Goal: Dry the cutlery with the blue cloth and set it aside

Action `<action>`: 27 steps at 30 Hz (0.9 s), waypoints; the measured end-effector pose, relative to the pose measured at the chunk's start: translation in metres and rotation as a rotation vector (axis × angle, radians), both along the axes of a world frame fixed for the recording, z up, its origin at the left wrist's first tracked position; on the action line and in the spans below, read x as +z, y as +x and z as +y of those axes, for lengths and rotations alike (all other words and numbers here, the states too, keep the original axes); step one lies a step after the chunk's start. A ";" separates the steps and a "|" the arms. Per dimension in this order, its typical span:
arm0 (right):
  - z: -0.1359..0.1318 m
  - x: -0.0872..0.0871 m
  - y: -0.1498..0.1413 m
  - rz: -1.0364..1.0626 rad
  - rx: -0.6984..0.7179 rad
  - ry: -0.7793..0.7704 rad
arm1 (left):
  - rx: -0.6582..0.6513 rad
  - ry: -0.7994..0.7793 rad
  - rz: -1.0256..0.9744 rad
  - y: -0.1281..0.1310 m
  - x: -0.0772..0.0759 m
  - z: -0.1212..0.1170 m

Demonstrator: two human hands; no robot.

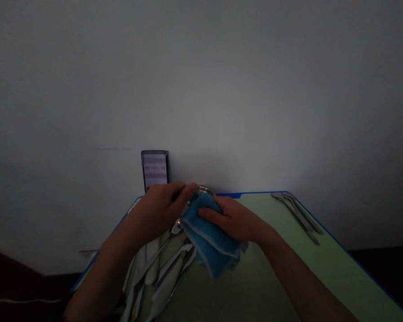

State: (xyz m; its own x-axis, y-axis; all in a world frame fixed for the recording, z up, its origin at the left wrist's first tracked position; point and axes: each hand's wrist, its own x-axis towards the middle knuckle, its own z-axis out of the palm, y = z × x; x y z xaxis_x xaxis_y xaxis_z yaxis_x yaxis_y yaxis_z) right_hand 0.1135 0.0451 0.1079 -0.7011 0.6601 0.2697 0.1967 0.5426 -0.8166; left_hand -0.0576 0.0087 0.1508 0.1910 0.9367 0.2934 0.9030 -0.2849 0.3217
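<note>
My left hand [174,197] is closed on a shiny metal utensil with a round rim [204,189], held above the far part of the table. Most of that utensil is hidden by my fingers and the cloth, so its exact kind does not show. A folded blue cloth [211,243] with pale edges is gripped in my right hand [233,217] and pressed against the metal, its lower end hanging down. Below my left hand lies a heap of cutlery [168,279], some pieces metal and some with white handles.
Two metal pieces of cutlery [298,219], one a spoon or fork, lie side by side near the right edge of the green table [325,277]. A phone [155,170] showing a timer leans on the pale wall [221,89] behind my left hand.
</note>
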 end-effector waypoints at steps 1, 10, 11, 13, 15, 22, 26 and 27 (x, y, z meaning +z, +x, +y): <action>0.000 0.000 0.000 -0.027 0.002 0.050 | -0.049 -0.062 -0.031 -0.002 0.000 0.000; 0.006 0.006 0.015 -0.113 0.063 0.071 | -0.070 -0.049 -0.002 -0.011 0.001 0.003; 0.007 0.009 0.019 -0.116 0.065 0.030 | -0.058 -0.036 -0.017 -0.013 0.002 0.003; 0.008 0.014 0.028 -0.113 0.070 -0.063 | -0.041 -0.017 -0.056 -0.017 0.003 0.001; 0.008 0.019 0.036 -0.118 0.091 -0.139 | -0.037 0.011 -0.102 -0.020 0.003 0.001; 0.005 0.028 0.052 -0.265 0.127 -0.088 | -0.029 0.035 -0.110 -0.004 -0.003 0.000; 0.003 0.028 0.044 -0.277 0.165 -0.048 | -0.124 0.023 -0.076 0.010 -0.004 -0.005; 0.002 0.027 0.040 -0.284 0.180 -0.027 | -0.151 0.015 -0.058 0.013 -0.004 -0.006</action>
State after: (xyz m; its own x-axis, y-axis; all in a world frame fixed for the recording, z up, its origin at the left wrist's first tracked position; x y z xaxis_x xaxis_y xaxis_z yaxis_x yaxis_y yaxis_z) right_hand 0.1536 0.0475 0.1353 -0.8517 0.5232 0.0309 0.3213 0.5679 -0.7578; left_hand -0.0451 0.0023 0.1472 0.3113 0.8941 0.3220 0.8297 -0.4209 0.3667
